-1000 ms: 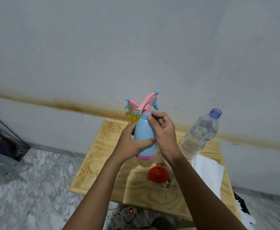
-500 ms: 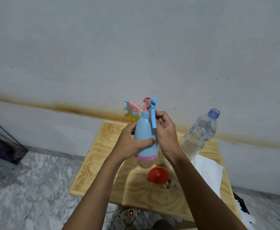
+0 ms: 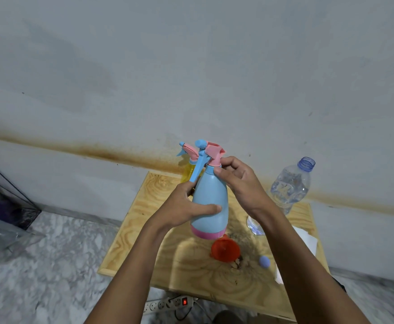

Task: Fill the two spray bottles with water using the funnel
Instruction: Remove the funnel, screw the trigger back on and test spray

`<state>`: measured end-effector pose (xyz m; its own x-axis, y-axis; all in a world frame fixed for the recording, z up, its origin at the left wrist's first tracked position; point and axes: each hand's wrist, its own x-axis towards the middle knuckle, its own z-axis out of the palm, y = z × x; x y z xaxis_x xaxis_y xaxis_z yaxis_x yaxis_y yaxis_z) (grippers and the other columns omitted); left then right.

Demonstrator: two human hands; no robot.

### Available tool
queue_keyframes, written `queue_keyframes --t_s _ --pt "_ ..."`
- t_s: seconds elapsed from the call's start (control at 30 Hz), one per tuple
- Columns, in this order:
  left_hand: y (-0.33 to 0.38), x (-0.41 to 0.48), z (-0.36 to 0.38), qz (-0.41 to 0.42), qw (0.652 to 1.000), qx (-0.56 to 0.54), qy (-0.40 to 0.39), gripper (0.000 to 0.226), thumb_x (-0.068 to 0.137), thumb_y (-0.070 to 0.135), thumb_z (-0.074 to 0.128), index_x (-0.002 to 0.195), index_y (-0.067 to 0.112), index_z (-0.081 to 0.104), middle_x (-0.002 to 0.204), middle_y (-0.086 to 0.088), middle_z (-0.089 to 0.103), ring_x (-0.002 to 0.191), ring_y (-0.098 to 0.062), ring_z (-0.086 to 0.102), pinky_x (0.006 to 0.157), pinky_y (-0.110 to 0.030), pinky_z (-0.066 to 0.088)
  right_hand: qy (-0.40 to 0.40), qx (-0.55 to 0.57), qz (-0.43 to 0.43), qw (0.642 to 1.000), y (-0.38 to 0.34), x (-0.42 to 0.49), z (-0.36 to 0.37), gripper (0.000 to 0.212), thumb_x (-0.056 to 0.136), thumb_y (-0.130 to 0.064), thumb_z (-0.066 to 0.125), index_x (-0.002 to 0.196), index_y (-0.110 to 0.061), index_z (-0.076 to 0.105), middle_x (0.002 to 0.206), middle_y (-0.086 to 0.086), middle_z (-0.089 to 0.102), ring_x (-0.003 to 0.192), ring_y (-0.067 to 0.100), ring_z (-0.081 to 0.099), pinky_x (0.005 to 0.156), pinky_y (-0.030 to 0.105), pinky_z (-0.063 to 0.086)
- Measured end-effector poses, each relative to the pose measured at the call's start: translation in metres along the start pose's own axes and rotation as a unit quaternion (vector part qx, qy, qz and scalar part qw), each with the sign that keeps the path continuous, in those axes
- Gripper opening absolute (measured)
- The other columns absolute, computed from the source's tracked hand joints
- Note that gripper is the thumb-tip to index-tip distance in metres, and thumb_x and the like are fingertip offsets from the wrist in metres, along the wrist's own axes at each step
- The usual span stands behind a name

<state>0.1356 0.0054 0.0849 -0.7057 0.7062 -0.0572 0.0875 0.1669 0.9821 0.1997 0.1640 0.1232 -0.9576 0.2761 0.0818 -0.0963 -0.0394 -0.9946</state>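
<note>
A light blue spray bottle [image 3: 211, 202] with a pink base is held up above the wooden table [image 3: 144, 230]. My left hand [image 3: 182, 206] grips its body. My right hand [image 3: 235, 176] pinches the pink collar under its pink and blue spray head [image 3: 211, 152]. Behind it stands a yellow spray bottle [image 3: 189, 168] with a pink head, mostly hidden. A red funnel [image 3: 225, 250] lies on the table under the blue bottle. An uncapped clear water bottle [image 3: 289, 185] stands at the right.
A small blue cap [image 3: 264, 262] lies right of the funnel. White paper [image 3: 308, 239] sits at the table's right edge. A power strip [image 3: 168, 304] lies on the marble floor below the table. A dark wire basket [image 3: 4, 197] stands at the far left by the wall.
The spray head has turned on the bottle: its nozzle and trigger pointed right, then forward, and now point left. My right hand's fingers shifted round the collar. The left hand kept its hold.
</note>
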Motion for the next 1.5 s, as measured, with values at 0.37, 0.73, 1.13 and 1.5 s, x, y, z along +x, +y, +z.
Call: queue_keyframes --t_s 0.37,0.73,1.13,1.5 --pt "-0.005 0.003 0.013 0.031 0.996 0.023 0.079 0.057 0.063 0.035 0.088 0.109 0.050 0.059 0.112 0.013 0.062 0.098 -0.002 0.063 0.067 -0.018 0.054 0.065 -0.076 -0.018 0.995 0.006 0.001 0.007 0.018 0.090 -0.013 0.069 0.106 -0.007 0.064 0.091 -0.006 0.066 0.081 -0.001 0.061 0.075 0.019 0.050" --pt "-0.009 0.003 0.005 0.013 1.000 0.009 -0.025 0.056 0.066 0.038 0.084 0.119 0.040 0.064 0.113 0.009 0.070 0.108 -0.015 0.064 0.088 -0.043 0.058 0.029 -0.112 0.010 0.993 0.004 -0.004 0.003 0.019 0.090 -0.026 0.069 0.107 -0.017 0.071 0.092 -0.003 0.072 0.084 0.008 0.064 0.074 0.026 0.053" --pt "-0.015 0.000 0.008 0.012 0.999 0.010 -0.032 0.051 0.074 0.029 0.085 0.121 0.036 0.065 0.113 0.011 0.070 0.107 -0.010 0.063 0.094 -0.048 0.055 0.034 -0.107 -0.009 0.994 0.016 -0.009 0.000 0.015 0.092 -0.023 0.067 0.099 -0.012 0.074 0.105 0.013 0.072 0.103 0.033 0.065 0.089 0.049 0.052" --pt "-0.040 -0.002 0.001 -0.043 0.992 -0.039 -0.115 0.065 0.065 0.027 0.088 0.125 0.028 0.064 0.122 0.005 0.069 0.120 -0.016 0.061 0.098 -0.047 0.053 -0.064 -0.109 0.073 0.989 0.017 0.006 0.018 0.029 0.099 -0.037 0.053 0.123 -0.026 0.065 0.105 -0.018 0.071 0.104 0.005 0.064 0.090 0.024 0.051"
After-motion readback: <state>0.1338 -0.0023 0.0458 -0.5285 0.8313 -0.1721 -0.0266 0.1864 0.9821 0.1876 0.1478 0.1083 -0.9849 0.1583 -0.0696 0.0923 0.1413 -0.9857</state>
